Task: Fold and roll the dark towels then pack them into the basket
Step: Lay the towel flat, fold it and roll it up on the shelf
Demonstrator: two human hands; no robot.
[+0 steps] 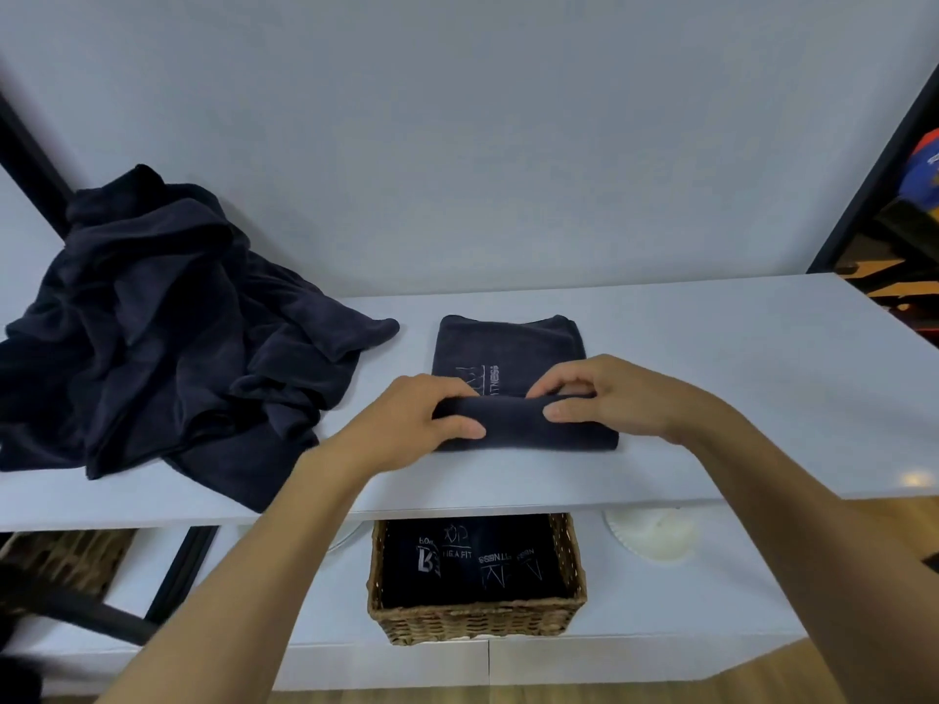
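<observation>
Here, mid-frame, my left hand (427, 414) and right hand (609, 393) each curl round the towel (510, 348) at its rolled near end, making it tight enough for the basket (477, 622) at lower centre.

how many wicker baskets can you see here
1 clearly: the wicker basket below the table's front edge, holding dark towels. A woven shape at lower left, mostly hidden under the table, may be a second.
</observation>
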